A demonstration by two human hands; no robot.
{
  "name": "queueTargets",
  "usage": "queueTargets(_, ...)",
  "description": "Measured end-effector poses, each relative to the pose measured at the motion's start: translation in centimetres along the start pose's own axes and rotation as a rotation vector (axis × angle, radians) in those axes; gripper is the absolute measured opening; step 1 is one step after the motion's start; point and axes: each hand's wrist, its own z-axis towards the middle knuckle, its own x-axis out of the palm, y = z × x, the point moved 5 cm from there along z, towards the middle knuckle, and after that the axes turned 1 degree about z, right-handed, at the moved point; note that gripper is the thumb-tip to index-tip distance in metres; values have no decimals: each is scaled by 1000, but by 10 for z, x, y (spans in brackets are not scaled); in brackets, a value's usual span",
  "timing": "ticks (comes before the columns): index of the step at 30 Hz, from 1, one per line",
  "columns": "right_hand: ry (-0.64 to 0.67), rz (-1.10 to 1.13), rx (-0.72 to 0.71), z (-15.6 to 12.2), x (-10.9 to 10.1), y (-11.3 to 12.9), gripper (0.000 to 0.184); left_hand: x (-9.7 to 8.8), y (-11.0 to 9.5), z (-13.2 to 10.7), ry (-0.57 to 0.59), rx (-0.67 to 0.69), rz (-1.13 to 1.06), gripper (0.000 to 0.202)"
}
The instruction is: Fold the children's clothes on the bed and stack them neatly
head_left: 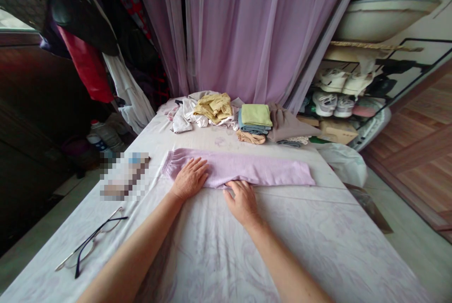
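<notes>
A lilac knitted garment [254,169], folded into a long strip, lies across the bed [318,246]. My left hand [189,178] rests flat on its left part, near the gathered waistband, fingers stretched out. My right hand [242,201] sits at the garment's near edge around the middle, fingers curled down onto the hem; whether they pinch the cloth I cannot tell.
A pile of unfolded clothes [208,110] and a stack of folded ones [254,119] lie at the far end of the bed. Eyeglasses [90,242] lie near the left edge. A pink curtain [254,30] hangs behind, a shoe rack [339,96] at the right, hanging clothes [88,35] at the left.
</notes>
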Motion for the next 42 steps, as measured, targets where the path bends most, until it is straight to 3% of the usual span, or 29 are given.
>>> queueTargets(5, -47, 195, 93, 3, 17, -4, 11, 4, 0, 1, 41, 7, -85, 41)
queueTargets(12, -33, 333, 46, 0, 16, 2, 15, 4, 2, 3, 71, -49, -81, 42)
queueTargets(23, 86, 264, -42, -18, 3, 9, 20, -4, -3, 0, 113, -46, -51, 50)
queueTargets(28, 53, 213, -23, -18, 2, 8, 19, -2, -5, -1, 127, -30, -36, 46)
queueTargets(32, 16, 175, 22, -15, 6, 10, 31, 3, -4, -1, 150, -46, -11, 48)
queueTargets(42, 90, 113, 18, -15, 7, 15, 18, 4, -1, 2, 217, -89, 3, 55)
